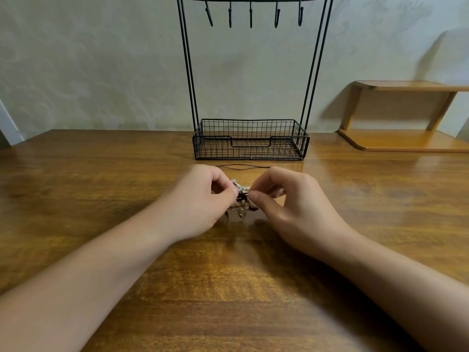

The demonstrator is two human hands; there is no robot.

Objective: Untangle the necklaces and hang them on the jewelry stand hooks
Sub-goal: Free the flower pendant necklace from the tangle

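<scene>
Item 1: tangled necklaces (pixel 241 199). A small knot of silvery and gold-toned chain with dark beads or links, held just above the wooden table (pixel 228 288), between my two hands. The upper part of the clump is pinched between the fingertips; loose ends hang below, down to the tabletop or just short of it. I cannot tell how many necklaces are in the knot.

Item 2: my left hand (pixel 200 199). Fingers curled, thumb and forefinger pinching the left side of the tangle. Forearm bare, reaching in from the lower left.

Item 3: my right hand (pixel 289 204). Fingers curled, thumb and forefinger pinching the right side of the tangle, close to the left fingertips. Forearm bare, reaching in from the lower right.

Item 4: black cord (pixel 243 166). A thin dark loop lying flat on the table just beyond my hands, between them and the stand. Both ends run behind my knuckles, so I cannot tell whether it joins the tangle.

Item 5: jewelry stand (pixel 189 72). Black wire, upright at the far edge of the table against the pale wall. Wire basket tray (pixel 250 128) at its base; top bar with five hooks (pixel 277 15), all bare.

Item 6: wooden shelf unit (pixel 406 86). Two-tiered, light wood, at the far right of the table.
</scene>
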